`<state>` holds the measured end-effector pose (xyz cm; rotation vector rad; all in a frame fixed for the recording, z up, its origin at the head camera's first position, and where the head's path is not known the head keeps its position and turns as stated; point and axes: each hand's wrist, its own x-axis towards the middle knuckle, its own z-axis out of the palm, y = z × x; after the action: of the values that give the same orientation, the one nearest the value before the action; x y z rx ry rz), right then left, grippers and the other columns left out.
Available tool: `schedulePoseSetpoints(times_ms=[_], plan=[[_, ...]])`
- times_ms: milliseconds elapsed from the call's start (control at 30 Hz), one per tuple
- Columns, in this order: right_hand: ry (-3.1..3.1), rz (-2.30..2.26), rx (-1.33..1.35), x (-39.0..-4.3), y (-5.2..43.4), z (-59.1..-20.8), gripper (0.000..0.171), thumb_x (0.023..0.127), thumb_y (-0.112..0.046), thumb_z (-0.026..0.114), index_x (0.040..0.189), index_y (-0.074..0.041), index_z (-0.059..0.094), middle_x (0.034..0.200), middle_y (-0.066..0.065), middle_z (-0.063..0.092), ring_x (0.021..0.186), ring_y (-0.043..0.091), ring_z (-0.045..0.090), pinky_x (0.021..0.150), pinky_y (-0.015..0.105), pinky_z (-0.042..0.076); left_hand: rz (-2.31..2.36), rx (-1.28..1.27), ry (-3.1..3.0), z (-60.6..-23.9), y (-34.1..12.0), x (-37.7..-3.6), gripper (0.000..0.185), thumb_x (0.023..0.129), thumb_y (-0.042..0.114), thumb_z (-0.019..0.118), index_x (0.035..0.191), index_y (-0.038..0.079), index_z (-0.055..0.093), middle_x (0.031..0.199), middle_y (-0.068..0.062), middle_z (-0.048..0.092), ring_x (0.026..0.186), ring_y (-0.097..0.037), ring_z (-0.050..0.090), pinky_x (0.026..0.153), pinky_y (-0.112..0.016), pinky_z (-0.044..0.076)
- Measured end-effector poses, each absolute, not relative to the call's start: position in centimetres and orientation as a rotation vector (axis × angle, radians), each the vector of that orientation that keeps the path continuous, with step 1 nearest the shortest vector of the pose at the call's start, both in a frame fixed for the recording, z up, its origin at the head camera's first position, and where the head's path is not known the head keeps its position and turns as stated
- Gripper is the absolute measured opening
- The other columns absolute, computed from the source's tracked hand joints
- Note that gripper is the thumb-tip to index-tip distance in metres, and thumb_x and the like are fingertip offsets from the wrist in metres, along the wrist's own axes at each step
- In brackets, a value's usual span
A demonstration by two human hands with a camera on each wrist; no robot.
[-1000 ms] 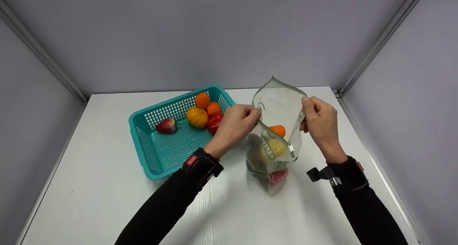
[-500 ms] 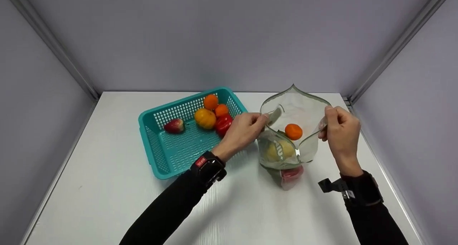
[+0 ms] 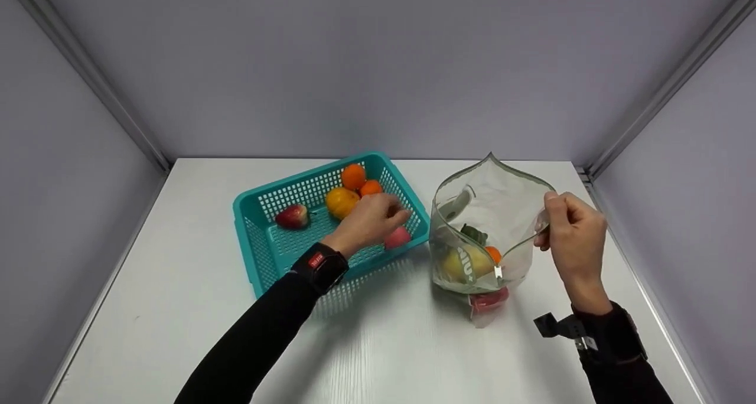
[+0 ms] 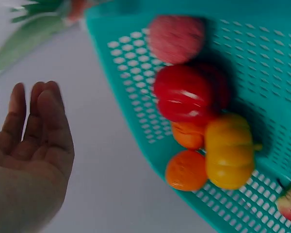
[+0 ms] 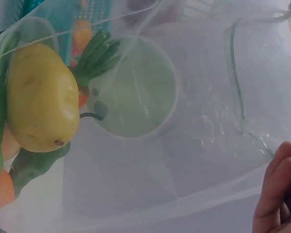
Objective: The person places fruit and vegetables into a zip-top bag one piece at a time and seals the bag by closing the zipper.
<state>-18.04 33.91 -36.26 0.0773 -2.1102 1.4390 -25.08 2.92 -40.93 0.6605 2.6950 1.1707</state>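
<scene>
My right hand [image 3: 573, 235] pinches the right rim of a clear zip bag [image 3: 514, 209], whose mouth gapes toward me. Inside the bag lie a yellow potato-like item [image 5: 42, 97], an orange item [image 3: 493, 254] and green leafy tops [image 5: 96, 56]; something red [image 3: 489, 299] shows through the bottom. My left hand [image 3: 369, 221] holds nothing, its fingers loosely bent. In the head view it overlaps the teal basket [image 3: 245, 238] and covers the red bell pepper [image 4: 186, 94]. Beside the pepper are a pink round fruit [image 4: 175, 39], a small yellow pumpkin [image 4: 229, 153] and two oranges [image 4: 186, 171].
A red pear-shaped fruit [image 3: 292, 216] lies apart at the basket's left side. Basket and bag stand close together on the white table [image 3: 177, 327]. Grey panels [image 3: 378, 67] enclose the back and both sides.
My left hand has let go of the bag's left rim and moved left over the basket. The orange item has sunk lower in the bag. My right hand keeps its hold on the rim.
</scene>
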Motion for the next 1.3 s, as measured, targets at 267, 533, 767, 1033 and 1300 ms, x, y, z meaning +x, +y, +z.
schedulePoseSetpoints(times_ms=[267, 533, 767, 1033, 1300], plan=[[-2.118, 1.473, 0.103, -17.9, 34.0, -36.2, 0.047, 0.106, -0.016, 0.057, 0.064, 0.005, 0.058, 0.053, 0.005, 0.056, 0.037, 0.012, 0.053, 0.038, 0.02, 0.044, 0.615, 0.888, 2.782, -44.1, 3.2, -27.0, 0.028, 0.102, 0.01, 0.066, 0.129, 0.007, 0.07, 0.121, -0.012, 0.067, 0.107, -0.026, 0.061, 0.096, -0.035, 0.056], [-2.123, 1.446, 0.106, -17.6, 33.8, -36.4, 0.046, 0.106, -0.016, 0.057, 0.064, 0.002, 0.057, 0.052, 0.005, 0.055, 0.037, 0.012, 0.052, 0.038, 0.02, 0.044, 0.392, 0.96, 2.754, -45.6, 3.8, -28.0, 0.035, 0.1, 0.007, 0.068, 0.135, 0.013, 0.068, 0.123, -0.009, 0.066, 0.107, -0.024, 0.063, 0.1, -0.037, 0.055], [-2.127, 1.447, 0.127, -17.4, 33.8, -36.7, 0.045, 0.106, -0.015, 0.057, 0.063, 0.0, 0.058, 0.053, 0.004, 0.055, 0.038, 0.012, 0.052, 0.039, 0.02, 0.044, 0.296, 1.029, 2.736, -46.2, 4.4, -28.7, 0.033, 0.1, 0.006, 0.069, 0.132, 0.013, 0.069, 0.118, -0.007, 0.068, 0.105, -0.023, 0.064, 0.1, -0.037, 0.055], [-2.13, 1.442, 0.129, -17.3, 33.9, -36.8, 0.044, 0.105, -0.014, 0.057, 0.064, 0.0, 0.058, 0.053, 0.004, 0.055, 0.038, 0.012, 0.052, 0.039, 0.02, 0.044, 0.19, 1.184, 2.734, -46.9, 4.8, -29.0, 0.031, 0.1, 0.006, 0.068, 0.131, 0.01, 0.07, 0.124, -0.007, 0.071, 0.107, -0.023, 0.066, 0.099, -0.038, 0.056], [-2.127, 1.441, 0.117, -17.3, 34.0, -36.8, 0.044, 0.105, -0.013, 0.058, 0.064, 0.0, 0.059, 0.053, 0.004, 0.055, 0.038, 0.012, 0.052, 0.039, 0.02, 0.043, -0.112, 1.328, 2.729, -47.4, 4.9, -29.1, 0.038, 0.095, 0.002, 0.073, 0.132, 0.012, 0.071, 0.123, -0.009, 0.068, 0.106, -0.022, 0.068, 0.094, -0.037, 0.058]])
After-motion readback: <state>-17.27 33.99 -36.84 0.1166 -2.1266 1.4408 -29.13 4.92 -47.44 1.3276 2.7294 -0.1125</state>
